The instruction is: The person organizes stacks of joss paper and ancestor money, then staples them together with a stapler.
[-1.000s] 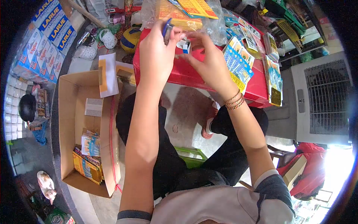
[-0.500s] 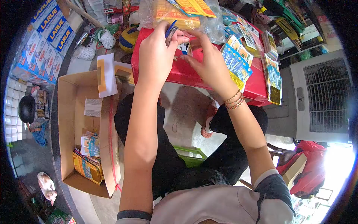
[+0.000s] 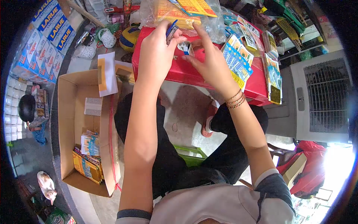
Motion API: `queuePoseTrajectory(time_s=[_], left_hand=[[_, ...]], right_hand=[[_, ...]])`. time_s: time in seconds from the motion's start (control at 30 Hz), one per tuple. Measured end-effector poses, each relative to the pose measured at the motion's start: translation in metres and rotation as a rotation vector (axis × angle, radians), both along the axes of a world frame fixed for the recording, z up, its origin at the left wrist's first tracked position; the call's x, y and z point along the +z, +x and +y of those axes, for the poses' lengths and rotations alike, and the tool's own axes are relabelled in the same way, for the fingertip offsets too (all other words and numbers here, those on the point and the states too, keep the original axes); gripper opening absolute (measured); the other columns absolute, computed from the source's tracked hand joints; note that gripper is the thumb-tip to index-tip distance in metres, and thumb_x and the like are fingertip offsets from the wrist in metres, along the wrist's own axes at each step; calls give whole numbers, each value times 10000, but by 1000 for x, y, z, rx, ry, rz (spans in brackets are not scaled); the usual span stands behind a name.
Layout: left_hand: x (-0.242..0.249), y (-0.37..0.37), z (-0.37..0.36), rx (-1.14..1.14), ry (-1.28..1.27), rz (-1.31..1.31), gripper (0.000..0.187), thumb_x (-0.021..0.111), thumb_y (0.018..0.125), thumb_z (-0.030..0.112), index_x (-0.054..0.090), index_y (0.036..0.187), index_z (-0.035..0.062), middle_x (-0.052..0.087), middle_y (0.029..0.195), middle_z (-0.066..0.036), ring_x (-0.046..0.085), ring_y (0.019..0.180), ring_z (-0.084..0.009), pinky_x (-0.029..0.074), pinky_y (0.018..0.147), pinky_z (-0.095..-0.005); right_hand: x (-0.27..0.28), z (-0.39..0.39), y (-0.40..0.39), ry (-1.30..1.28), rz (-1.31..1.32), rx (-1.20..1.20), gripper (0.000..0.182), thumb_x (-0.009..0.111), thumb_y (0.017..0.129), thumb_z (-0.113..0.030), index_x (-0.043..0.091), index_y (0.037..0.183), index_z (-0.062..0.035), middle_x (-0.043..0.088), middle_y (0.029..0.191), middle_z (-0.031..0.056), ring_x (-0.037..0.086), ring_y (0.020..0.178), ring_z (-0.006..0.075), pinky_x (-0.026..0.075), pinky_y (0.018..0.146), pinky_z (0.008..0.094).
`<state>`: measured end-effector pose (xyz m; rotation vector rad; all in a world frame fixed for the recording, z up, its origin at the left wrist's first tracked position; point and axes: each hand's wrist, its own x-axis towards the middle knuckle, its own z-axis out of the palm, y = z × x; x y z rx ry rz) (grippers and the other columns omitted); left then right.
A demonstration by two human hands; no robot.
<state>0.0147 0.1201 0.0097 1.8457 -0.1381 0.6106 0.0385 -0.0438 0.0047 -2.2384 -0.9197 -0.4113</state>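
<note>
My left hand (image 3: 156, 46) is closed around a small blue stapler (image 3: 171, 31) whose metal part points up and right, above the red table (image 3: 179, 72). Facing it, my right hand (image 3: 209, 59) has its thumb against a small curled piece of white-and-blue paper (image 3: 186, 48), with the index finger lifted off. The other fingers are partly hidden behind it. Beside my right wrist lies a fan of blue and yellow printed paper packets (image 3: 236, 61). Beyond both hands, a stack of orange-yellow packets (image 3: 173, 15) sits in clear plastic.
An open cardboard box (image 3: 69, 123) with printed packets (image 3: 87, 164) inside stands at my left. A white paper (image 3: 107, 74) hangs over its rim. Beer cartons (image 3: 44, 41) are stacked far left, a cat (image 3: 47, 186) lies below, and a white air cooler (image 3: 298, 93) stands right.
My right index finger has lifted and straightened away from the stapler. The curled paper shows more plainly between the hands. Both arms stay nearly in place.
</note>
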Motion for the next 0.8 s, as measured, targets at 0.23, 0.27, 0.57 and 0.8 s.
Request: queuePoseTrajectory(time_s=[0.23, 0.27, 0.57, 0.8], left_hand=[[-9, 5, -1, -3, 94, -92, 230, 634, 856, 62, 532, 1046, -18, 683, 929, -176, 680, 875, -313, 539, 714, -390], [-12, 6, -1, -14, 98, -114, 253, 645, 849, 77, 531, 1060, -4, 674, 936, -179, 665, 878, -342, 532, 707, -414], [-7, 0, -3, 80, 300, -140, 185, 628, 872, 58, 557, 1031, -5, 706, 942, -143, 707, 874, -241, 549, 729, -337], [1, -2, 3, 191, 115, -154, 209, 709, 822, 82, 566, 941, -13, 709, 895, -115, 697, 773, -198, 540, 718, -308]], right_hand=[[0, -2, 0, 6, 8, -5, 862, 755, 740, -87, 268, 1451, -57, 648, 906, 171, 625, 854, 354, 499, 764, 428], [0, -2, -1, 3, 19, 0, 868, 757, 739, -88, 262, 1452, -57, 648, 902, 171, 626, 853, 354, 498, 762, 428], [-2, -4, 2, -29, -37, -12, 870, 750, 743, -95, 251, 1455, -66, 647, 902, 182, 626, 842, 368, 500, 767, 440], [3, -3, -1, 1, -57, 51, 703, 743, 761, -127, 418, 1384, -114, 647, 963, 190, 637, 888, 345, 510, 785, 431]])
